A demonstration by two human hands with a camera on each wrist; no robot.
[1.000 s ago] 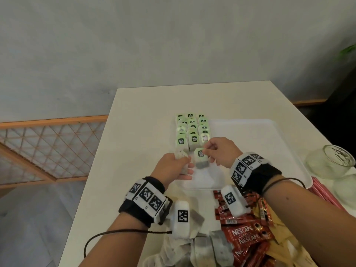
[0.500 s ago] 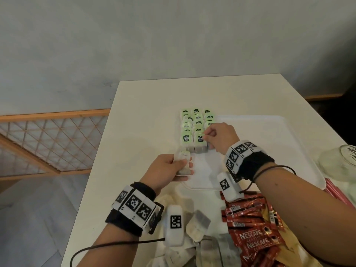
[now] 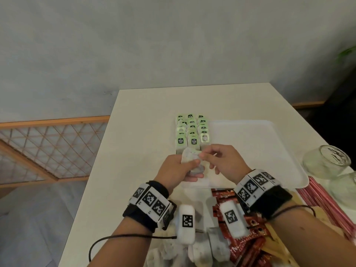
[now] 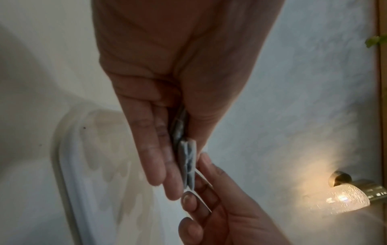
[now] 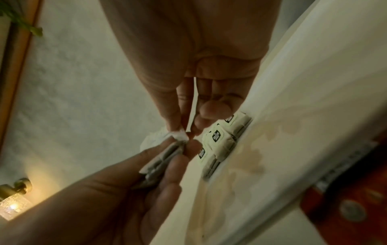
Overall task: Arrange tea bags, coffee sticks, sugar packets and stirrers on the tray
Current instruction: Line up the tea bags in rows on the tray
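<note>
My left hand grips a small stack of tea bags above the near left corner of the white tray. My right hand pinches the top tea bag's edge between thumb and forefinger. The left wrist view shows the stack edge-on between my left fingers, met by right fingertips. In the right wrist view the pinch sits beside the tray's tea bags. Three rows of green-tagged tea bags lie on the tray's left part.
Red coffee sticks and loose tea bags are heaped at the table's near edge under my wrists. Pink stirrers and glass jars stand at the right. A wooden lattice rail runs left of the table.
My right hand set a tagged tea bag at the front of the rows, then drew back to the left hand's stack and now pinches the top bag.
</note>
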